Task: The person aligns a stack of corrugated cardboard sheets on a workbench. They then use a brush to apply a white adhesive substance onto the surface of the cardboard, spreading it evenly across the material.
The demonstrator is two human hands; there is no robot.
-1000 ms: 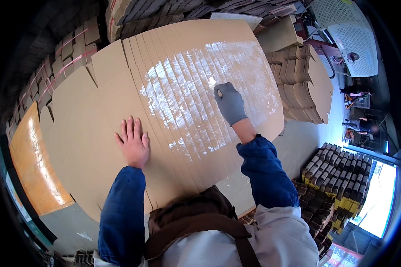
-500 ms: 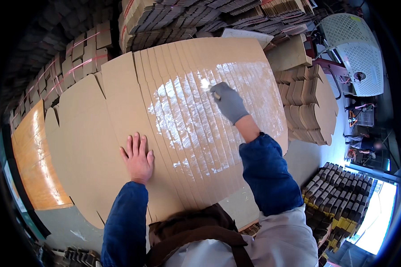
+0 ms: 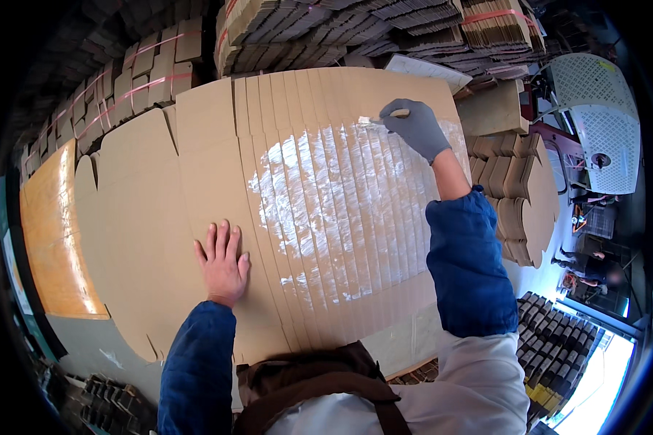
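Observation:
Overlapping brown cardboard sheets (image 3: 203,188) lie fanned out in front of me, their edges stepped in narrow strips toward the right. Streaky white paste (image 3: 290,188) covers much of those strips. My right hand (image 3: 419,130), in a grey glove, is closed around a brush (image 3: 368,121) whose white-coated tip is at the far part of the pasted area. The glove hides part of the brush handle. Bare and flat, my left hand (image 3: 223,270) rests on a plain sheet left of the paste, fingers spread and holding nothing.
Strapped cardboard bundles (image 3: 149,81) stand at the far left. Cut cardboard pieces (image 3: 515,167) are stacked right of the sheets, with a pale perforated panel (image 3: 604,138) beyond. A glossy orange-brown board (image 3: 58,232) lies at left. Another person (image 3: 595,268) is at the far right.
My right hand has moved the brush away from me and to the right across the pasted strips. My left hand stays flat on the cardboard. The whole view has shifted slightly.

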